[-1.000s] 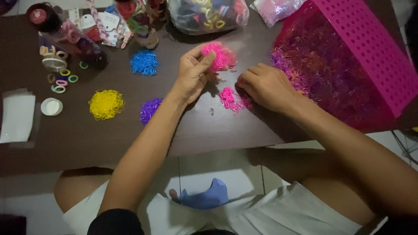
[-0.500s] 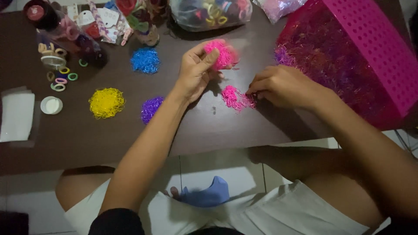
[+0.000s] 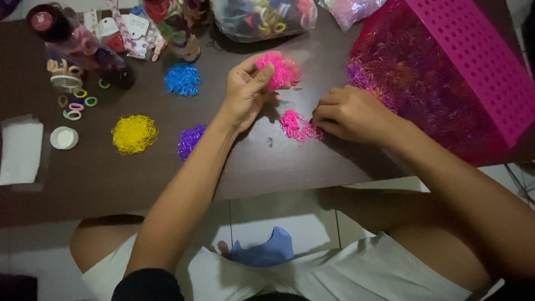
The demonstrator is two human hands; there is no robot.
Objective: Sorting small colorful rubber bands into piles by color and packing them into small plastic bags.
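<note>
Pink bands (image 3: 277, 69) are sitting bunched, clamped in the left hand (image 3: 248, 92) above the worktop (image 3: 251, 161); right hand (image 3: 348, 111) is pinching loose pink pile (image 3: 295, 125). Probably light, springy; pinch clump edges.

Dark brown table (image 3: 139, 173). Blue band pile (image 3: 182, 79) near top centre, yellow pile (image 3: 134, 134) left of purple pile (image 3: 190, 140), all apart. Clear bag of mixed hair ties (image 3: 262, 17) at far edge. Toppled jar (image 3: 78, 42) top left, loose coloured rings (image 3: 78, 103) just below it, small white lid (image 3: 64, 137) beside white packet (image 3: 19, 153). Blue cloth (image 3: 267, 251) on floor under table.
</note>
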